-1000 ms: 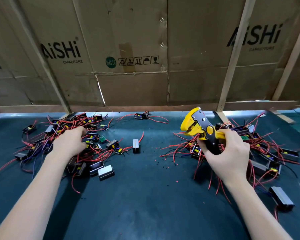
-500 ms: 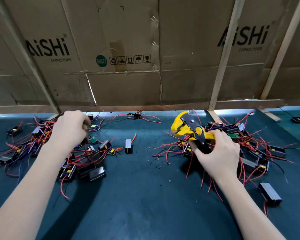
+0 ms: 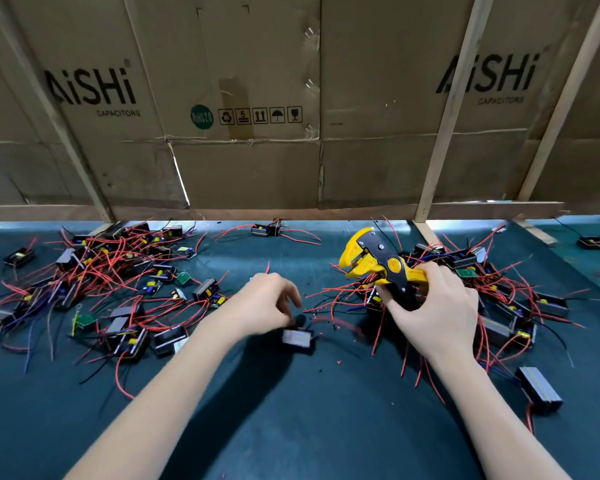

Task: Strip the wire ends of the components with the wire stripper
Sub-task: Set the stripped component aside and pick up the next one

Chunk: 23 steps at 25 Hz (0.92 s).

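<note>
My right hand point(image 3: 433, 306) is clenched round the yellow-and-black wire stripper point(image 3: 378, 263). Just left of it, my left hand point(image 3: 267, 303) hovers, fingers loosely curled; I can't tell if it grasps the small black boxed component point(image 3: 297, 339) beneath. It looks light, its thin red wires floppy, so I'd pinch near the wire's end.

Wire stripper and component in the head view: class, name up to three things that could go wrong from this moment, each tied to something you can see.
1. The component below the left hand is motion-blurred, so the grip looks unsettled; it may drop.
2. Its red wire runs toward the right pile and could snag there.
3. The right hand holds the wire stripper with jaws apart, near the left fingers; a pinch is possible.
</note>
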### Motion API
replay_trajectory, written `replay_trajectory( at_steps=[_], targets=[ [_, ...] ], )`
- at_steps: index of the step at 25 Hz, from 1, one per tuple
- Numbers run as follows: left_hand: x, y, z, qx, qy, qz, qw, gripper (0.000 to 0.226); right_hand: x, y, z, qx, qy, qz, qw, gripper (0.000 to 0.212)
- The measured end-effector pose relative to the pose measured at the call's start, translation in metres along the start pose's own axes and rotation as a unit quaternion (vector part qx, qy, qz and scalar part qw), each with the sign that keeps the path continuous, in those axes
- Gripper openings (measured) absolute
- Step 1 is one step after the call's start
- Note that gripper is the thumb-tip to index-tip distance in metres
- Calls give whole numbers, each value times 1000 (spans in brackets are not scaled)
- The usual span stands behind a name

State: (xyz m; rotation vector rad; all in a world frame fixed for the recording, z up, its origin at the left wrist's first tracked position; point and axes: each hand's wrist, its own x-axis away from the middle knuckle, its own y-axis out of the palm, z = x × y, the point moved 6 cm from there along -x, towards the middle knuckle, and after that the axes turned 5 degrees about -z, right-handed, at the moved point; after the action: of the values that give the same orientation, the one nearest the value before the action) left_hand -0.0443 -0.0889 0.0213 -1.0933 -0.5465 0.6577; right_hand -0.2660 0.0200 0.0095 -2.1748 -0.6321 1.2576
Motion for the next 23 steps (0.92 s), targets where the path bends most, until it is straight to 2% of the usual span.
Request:
replay_trajectory(
  at_steps=[2,5,6,7,10,11,13,15,18,20,23],
  targets=[
    [3,-8,5,14,63,-2,998,33,-3,-2,3,7,0,5,1000,59],
    [16,0,18,128,171,-130,968,28,-2,0,4,26,-1,3,1000,55],
    [18,4,18,148,176,-133,964,25,-1,2,3,28,-2,1,1000,54],
    [16,5,15,162,169,-93,968,21,0,3,3,30,-2,1,1000,53],
    [8,-1,0,197,106,125,967,22,-3,3,0,28,4,1,1000,57],
    [6,2,-3,177,74,155,969,26,-4,2,0,25,4,1,1000,58],
    [-1,20,-4,115,27,124,985,30,-5,-1,3,26,1,10,1000,60],
    [-3,36,-2,63,16,89,994,27,-4,-3,4,30,-2,18,999,59],
    [5,29,-6,8,21,120,992,21,-4,1,-1,37,-9,21,999,56],
    [10,27,-8,-32,21,118,992,27,-3,3,-3,37,-12,21,999,56],
    [12,32,-2,-37,33,109,993,35,-2,3,0,49,-14,27,998,59]
  ],
)
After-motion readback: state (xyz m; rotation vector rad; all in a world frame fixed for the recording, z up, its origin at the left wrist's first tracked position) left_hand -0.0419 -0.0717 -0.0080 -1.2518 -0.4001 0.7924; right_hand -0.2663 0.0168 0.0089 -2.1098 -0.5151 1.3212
